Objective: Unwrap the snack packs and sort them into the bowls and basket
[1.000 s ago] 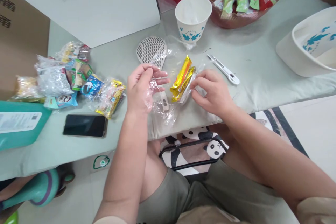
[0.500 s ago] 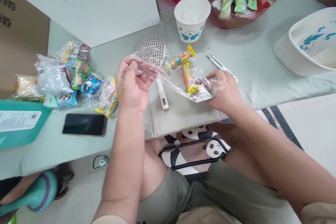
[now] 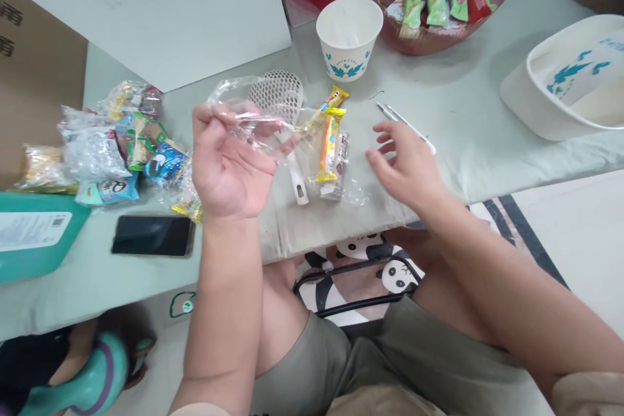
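Note:
A clear plastic bag [image 3: 273, 118] is pinched by its edge in my left hand [image 3: 234, 162], palm turned up. Inside the bag, toward its lower right end, lie snack packets: a yellow one [image 3: 330, 146], a white one [image 3: 340, 166] and another yellow one [image 3: 335, 97] partly behind. My right hand [image 3: 404, 159] is off the bag, to its right, with fingers curved and apart and nothing in them. Beneath the bag rests a white slotted skimmer [image 3: 297, 182], its perforated head seen through the film. A white and grey pen-like tool [image 3: 414, 130] lies just beyond my right hand.
Bagged snacks [image 3: 95, 149] are heaped on the left, near a phone [image 3: 153, 235] and a teal container [image 3: 39, 260]. A paper cup [image 3: 348, 65] stands behind the skimmer. Farther back sits a reddish bowl [image 3: 414, 45] of wrapped bars; a white tub [image 3: 521, 101] is at right.
My right hand has let go of the bag. My left hand has moved left, pulling the bag, and the snacks in it have shifted left and hang lower.

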Motion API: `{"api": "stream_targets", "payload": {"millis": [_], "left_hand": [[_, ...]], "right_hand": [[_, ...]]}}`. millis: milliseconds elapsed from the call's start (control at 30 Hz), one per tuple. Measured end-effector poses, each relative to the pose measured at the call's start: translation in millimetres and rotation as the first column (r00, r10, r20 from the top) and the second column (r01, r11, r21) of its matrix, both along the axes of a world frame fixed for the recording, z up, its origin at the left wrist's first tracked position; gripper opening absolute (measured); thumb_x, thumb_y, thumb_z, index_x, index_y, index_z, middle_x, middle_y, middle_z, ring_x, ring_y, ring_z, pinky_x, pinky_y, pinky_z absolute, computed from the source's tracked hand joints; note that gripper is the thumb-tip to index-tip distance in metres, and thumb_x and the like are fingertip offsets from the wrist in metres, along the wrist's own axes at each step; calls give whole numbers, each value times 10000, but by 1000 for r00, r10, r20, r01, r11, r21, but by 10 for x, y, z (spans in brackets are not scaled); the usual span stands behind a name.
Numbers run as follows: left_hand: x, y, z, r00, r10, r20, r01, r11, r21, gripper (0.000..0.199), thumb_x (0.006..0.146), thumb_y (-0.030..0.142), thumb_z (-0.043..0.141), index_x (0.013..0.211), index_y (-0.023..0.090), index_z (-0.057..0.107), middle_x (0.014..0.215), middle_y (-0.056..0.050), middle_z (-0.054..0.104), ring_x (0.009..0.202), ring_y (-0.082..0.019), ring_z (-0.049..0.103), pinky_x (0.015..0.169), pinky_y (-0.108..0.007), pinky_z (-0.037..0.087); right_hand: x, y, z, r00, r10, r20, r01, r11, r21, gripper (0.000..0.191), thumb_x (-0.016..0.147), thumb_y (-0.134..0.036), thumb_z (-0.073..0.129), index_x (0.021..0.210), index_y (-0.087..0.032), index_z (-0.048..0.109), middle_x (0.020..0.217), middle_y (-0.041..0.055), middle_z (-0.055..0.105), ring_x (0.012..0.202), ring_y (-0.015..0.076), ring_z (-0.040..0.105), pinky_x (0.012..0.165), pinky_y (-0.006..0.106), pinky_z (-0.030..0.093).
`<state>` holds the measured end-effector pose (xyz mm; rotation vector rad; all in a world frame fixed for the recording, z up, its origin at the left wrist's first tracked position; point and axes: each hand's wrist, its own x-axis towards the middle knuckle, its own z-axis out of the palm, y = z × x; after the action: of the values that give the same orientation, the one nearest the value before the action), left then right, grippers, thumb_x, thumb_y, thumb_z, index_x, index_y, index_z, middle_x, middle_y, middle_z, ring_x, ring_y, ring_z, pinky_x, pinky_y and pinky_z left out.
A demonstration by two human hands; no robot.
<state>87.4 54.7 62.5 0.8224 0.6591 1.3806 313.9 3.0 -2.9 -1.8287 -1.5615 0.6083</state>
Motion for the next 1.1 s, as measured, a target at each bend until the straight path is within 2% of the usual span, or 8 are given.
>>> {"api": "stream_targets", "payload": {"millis": [167,333,433,533,667,800,967,1100], "left_hand": [[143,-166,178,994,-100,-40,102,993,57,191,818,221,656,639,263,607,848,63,747,829,-195,756,876,-477,650],[129,-276,377,996,85,34,-84,996,-16,332,893,357,535,600,300,678,811,89,725,764,-185,718,889,-548,633],[26,-262,449,982,189,-13,-190,981,-41,445,974,454,433,658,337,723,980,91,733,1151,-255,675,994,-558,588],[-86,-190,442,967,250,-46,-250,968,-7,430,986,432,426,678,340,712,1071,91,728,1465,-280,459,1088,-561,519],[-227,-68,337,967,239,92,-239,971,-7,317,954,341,485,678,273,624,891,87,733,1107,-211,682,1049,-536,540],[-383,47,226,947,288,139,-274,955,-113,289,983,260,435,713,234,534,789,86,717,903,-171,710,1008,-522,549],[-574,220,60,872,490,18,-469,845,-255,110,853,204,544,761,232,492,689,95,649,742,-160,693,818,-408,574],[-689,306,-84,890,428,-153,-449,774,-447,100,765,156,533,680,202,509,593,44,571,555,-117,586,639,-287,514]], "right_hand": [[-351,9,-18,974,63,-219,-85,992,-93,867,844,-523,639,1567,-193,291,1477,216,498,1072,293,667,899,481,571],[-440,43,-34,994,97,-45,-100,992,-76,934,786,-429,695,1576,-151,283,1498,230,481,1403,377,464,1095,528,473],[-497,35,-22,998,55,11,-53,993,-102,876,804,-429,675,1568,-182,326,1492,231,464,1336,386,522,1048,544,498],[-591,51,0,997,22,78,-13,994,-112,833,807,-498,665,1543,-235,378,1518,231,423,1279,418,563,988,590,509],[-699,131,40,978,54,200,-25,990,-142,854,773,-421,670,1548,-218,373,1539,252,395,1306,454,532,984,606,496],[-699,185,43,968,89,236,-56,988,-145,825,752,-256,623,1542,-200,391,1552,268,377,1248,446,563,955,602,507],[-622,192,4,938,97,332,-60,991,-119,750,804,-346,623,1511,-184,433,1514,277,420,1259,470,535,939,624,503],[-461,236,13,886,136,443,-64,983,-174,809,794,-347,623,1537,-121,400,1187,232,649,1053,402,641,870,525,529]]}}
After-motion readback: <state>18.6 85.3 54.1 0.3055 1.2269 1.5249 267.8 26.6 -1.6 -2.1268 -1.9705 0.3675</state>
